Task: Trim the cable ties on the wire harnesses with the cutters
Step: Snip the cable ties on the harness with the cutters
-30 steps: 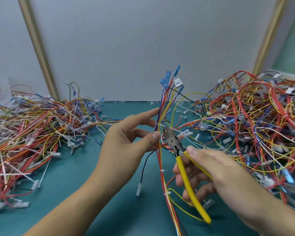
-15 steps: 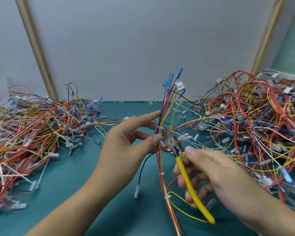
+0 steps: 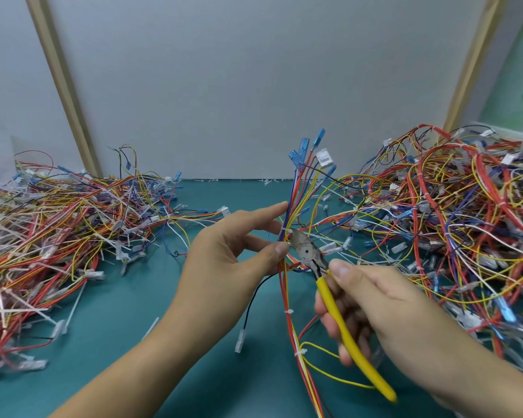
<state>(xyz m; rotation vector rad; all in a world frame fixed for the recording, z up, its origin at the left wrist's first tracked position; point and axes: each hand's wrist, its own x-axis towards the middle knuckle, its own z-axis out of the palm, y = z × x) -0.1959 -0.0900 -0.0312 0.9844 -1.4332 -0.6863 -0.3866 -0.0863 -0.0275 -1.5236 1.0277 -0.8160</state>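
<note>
A wire harness (image 3: 296, 188) of red, yellow and blue wires stands upright at the centre, with blue terminals and a white connector at its top. My left hand (image 3: 224, 267) pinches it between thumb and fingers just below a white cable tie (image 3: 285, 231). My right hand (image 3: 384, 309) grips the yellow-handled cutters (image 3: 338, 309). Their steel jaws touch the harness at that tie. Two more white ties sit lower on the bundle.
A big tangle of harnesses (image 3: 453, 224) fills the right side of the teal table (image 3: 127, 342). Another heap (image 3: 52, 230) lies at the left. Loose tie offcuts lie scattered on the mat. A grey wall panel with wooden strips stands behind.
The cutter jaws have edged up and left to the white tie. My left hand and the harness have shifted only slightly.
</note>
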